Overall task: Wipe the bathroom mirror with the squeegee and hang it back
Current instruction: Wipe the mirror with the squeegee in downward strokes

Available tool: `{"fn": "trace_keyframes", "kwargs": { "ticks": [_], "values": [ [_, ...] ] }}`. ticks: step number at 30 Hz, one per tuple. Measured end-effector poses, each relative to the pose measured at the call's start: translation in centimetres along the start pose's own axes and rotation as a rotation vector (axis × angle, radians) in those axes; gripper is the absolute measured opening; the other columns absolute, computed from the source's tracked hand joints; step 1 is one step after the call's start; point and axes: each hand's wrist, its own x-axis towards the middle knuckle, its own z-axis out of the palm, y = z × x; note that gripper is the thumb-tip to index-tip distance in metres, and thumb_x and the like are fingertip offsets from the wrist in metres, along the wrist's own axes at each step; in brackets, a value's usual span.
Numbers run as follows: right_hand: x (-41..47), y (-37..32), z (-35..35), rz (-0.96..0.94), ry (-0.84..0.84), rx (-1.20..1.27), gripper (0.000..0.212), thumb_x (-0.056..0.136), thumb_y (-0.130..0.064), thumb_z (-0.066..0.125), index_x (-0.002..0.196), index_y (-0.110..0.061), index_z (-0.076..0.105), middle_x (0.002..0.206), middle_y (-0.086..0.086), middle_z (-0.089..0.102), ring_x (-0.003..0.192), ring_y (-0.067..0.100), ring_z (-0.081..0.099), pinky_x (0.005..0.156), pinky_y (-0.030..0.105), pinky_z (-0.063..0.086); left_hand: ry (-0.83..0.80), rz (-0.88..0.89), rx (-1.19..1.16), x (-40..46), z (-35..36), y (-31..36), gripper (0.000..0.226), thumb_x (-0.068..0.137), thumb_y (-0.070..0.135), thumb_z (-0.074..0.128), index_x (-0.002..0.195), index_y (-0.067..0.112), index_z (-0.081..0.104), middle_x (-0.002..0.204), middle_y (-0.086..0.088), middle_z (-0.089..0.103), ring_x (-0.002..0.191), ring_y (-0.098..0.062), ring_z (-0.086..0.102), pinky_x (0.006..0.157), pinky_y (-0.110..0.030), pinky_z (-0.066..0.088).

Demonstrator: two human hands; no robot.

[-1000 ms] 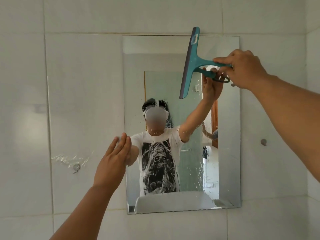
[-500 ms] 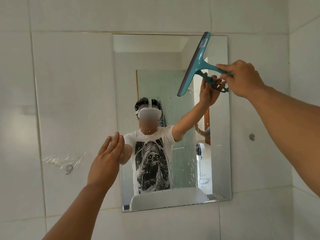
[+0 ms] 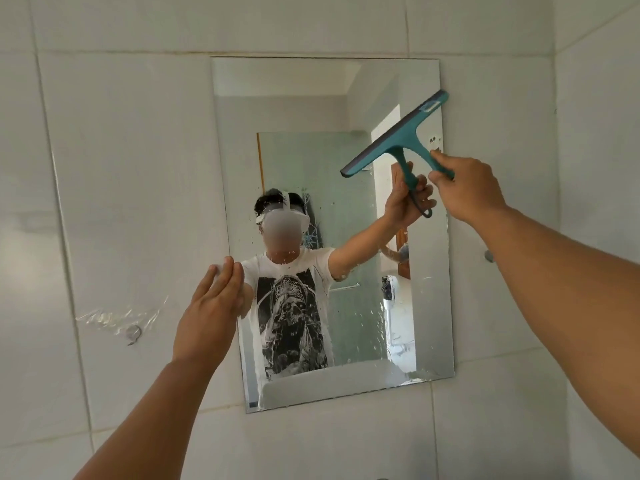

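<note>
Squeegee (image 3: 394,135) is pinched by its handle in the right hand (image 3: 462,187), its blade tilted across the upper right of the mirror (image 3: 294,105); with the blade canted like this, streaks could be left or the droplets low on the glass missed, and the light pinch could let it slip. The left hand (image 3: 207,306) is held flat and spread at the mirror's left edge, and a wall hook (image 3: 133,332) on the left tiles and a peg (image 3: 489,255) on the right are seen, with nothing blocking the glass
</note>
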Motion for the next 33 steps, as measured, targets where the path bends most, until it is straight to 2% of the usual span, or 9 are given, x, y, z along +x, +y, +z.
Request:
{"fn": "trace_keyframes", "kwargs": {
  "ticks": [5,10,13,17,19,21,24,27,33],
  "values": [
    [-3.2,-0.7,1.6,0.148,0.008,0.119,0.044,0.098,-0.031,0.052,0.142,-0.027,0.048,0.131,0.008,0.063,0.114,0.031,0.061,0.095,0.044,0.049,0.039,-0.026,-0.046,-0.2,-1.1,1.3,0.058,0.098,0.011,0.046,0.151,0.008,0.025,0.159,-0.009,0.021,0.149,-0.028,0.013,0.119,-0.042,0.024],
    [-6.4,-3.0,3.7,0.289,0.044,0.265,0.043,0.097,-0.032,0.054,0.139,-0.026,0.052,0.126,0.008,0.065,0.114,0.031,0.060,0.096,0.045,0.048,0.003,-0.008,-0.003,-0.3,-1.6,1.4,0.068,0.093,0.004,0.053,0.152,0.008,0.019,0.160,-0.009,0.019,0.149,-0.031,0.013,0.120,-0.042,0.022],
    [-7.7,-5.1,5.1,0.347,0.066,0.357,0.031,0.097,-0.031,0.054,0.126,-0.023,0.063,0.113,0.006,0.070,0.105,0.029,0.064,0.085,0.038,0.051,0.001,-0.034,-0.041,-0.5,-2.1,1.8,0.066,0.095,0.007,0.050,0.153,0.009,0.018,0.161,-0.007,0.018,0.149,-0.031,0.012,0.119,-0.043,0.025],
    [-8.7,-8.4,7.3,0.487,0.103,0.506,0.015,0.095,-0.037,0.056,0.100,-0.027,0.066,0.091,-0.003,0.070,0.090,0.026,0.068,0.085,0.049,0.055,-0.009,-0.034,-0.058,-0.3,-1.9,1.3,0.059,0.098,0.013,0.038,0.153,0.010,0.016,0.161,-0.004,0.016,0.149,-0.029,0.011,0.119,-0.044,0.026],
    [-8.9,-9.9,8.2,0.559,0.101,0.598,0.014,0.095,-0.036,0.057,0.092,-0.024,0.063,0.084,-0.005,0.066,0.084,0.024,0.068,0.081,0.045,0.056,-0.046,0.012,-0.010,-0.1,-1.4,0.6,0.061,0.097,0.013,0.030,0.153,0.010,0.007,0.162,-0.005,0.011,0.150,-0.027,0.007,0.119,-0.043,0.025],
    [-9.0,-11.4,8.7,0.620,0.076,0.674,0.018,0.096,-0.034,0.057,0.092,-0.017,0.062,0.083,-0.003,0.064,0.078,0.020,0.066,0.073,0.036,0.054,-0.069,0.021,0.008,0.1,-1.0,0.0,0.062,0.095,0.014,0.024,0.154,0.011,0.006,0.163,-0.004,0.007,0.151,-0.025,0.004,0.119,-0.041,0.025],
    [-9.2,-13.4,9.5,0.733,0.049,0.818,0.019,0.096,-0.034,0.057,0.092,-0.015,0.061,0.080,-0.003,0.065,0.065,0.014,0.065,0.068,0.037,0.059,-0.050,0.009,0.004,-0.1,-1.4,0.4,0.064,0.096,0.013,0.038,0.154,0.012,0.009,0.163,-0.003,0.007,0.150,-0.026,0.005,0.119,-0.042,0.026],
    [-9.2,-15.1,10.3,0.829,0.027,0.949,0.019,0.095,-0.034,0.058,0.093,-0.015,0.061,0.088,0.003,0.070,0.068,0.019,0.069,0.068,0.045,0.061,0.002,-0.021,-0.049,-0.5,-2.1,1.1,0.065,0.096,0.011,0.049,0.153,0.014,0.019,0.160,0.000,0.014,0.149,-0.027,0.013,0.117,-0.038,0.026],
    [-9.7,-18.6,11.4,0.937,-0.028,1.134,0.027,0.097,-0.035,0.054,0.103,-0.009,0.061,0.090,0.009,0.065,0.077,0.025,0.069,0.059,0.044,0.060,0.005,-0.031,-0.075,-0.5,-2.4,1.2,0.062,0.098,0.015,0.049,0.153,0.015,0.021,0.158,0.001,0.017,0.148,-0.025,0.016,0.118,-0.039,0.025]
  ]
}}
